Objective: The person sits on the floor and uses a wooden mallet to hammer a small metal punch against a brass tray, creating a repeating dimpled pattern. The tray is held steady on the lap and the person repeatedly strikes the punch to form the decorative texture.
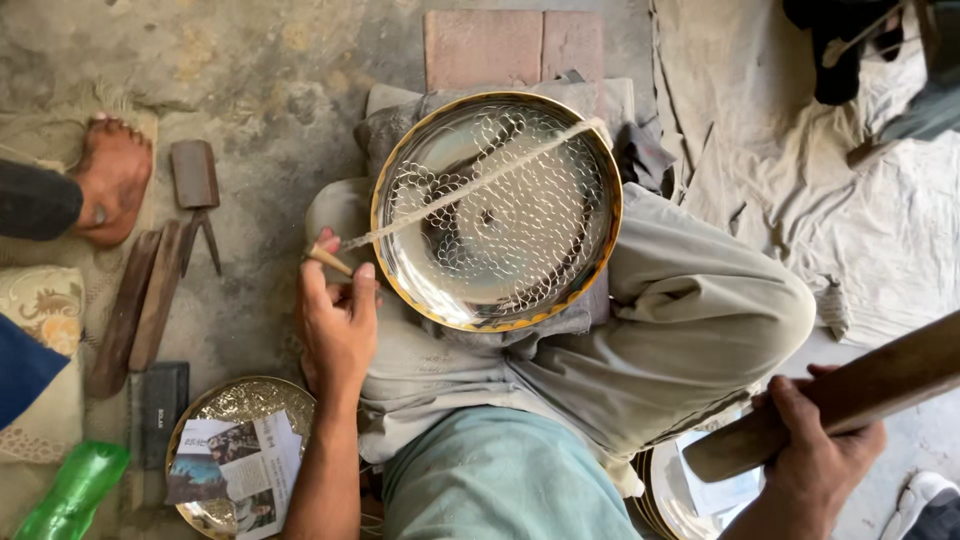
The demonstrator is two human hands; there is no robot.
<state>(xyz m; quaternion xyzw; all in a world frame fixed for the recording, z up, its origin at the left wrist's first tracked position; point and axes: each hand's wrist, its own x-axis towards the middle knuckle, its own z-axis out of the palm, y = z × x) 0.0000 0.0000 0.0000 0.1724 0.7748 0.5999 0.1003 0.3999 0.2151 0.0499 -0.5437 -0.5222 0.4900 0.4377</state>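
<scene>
One big engraved round metal plate (497, 210) on the lap. Left of it: one smaller plate (235, 400), two wooden sticks (140, 300), one green bottle (70, 490). Below right: one plate stack (680, 500), one wooden rod (850, 395).

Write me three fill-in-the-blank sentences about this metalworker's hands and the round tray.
1. The left hand pinches a thin tool at the rim of the shiny round ____.
2. The right hand grips a thick ____ handle.
3. The tray rests on the person's ____.

Missing words: tray; wooden; lap
</scene>
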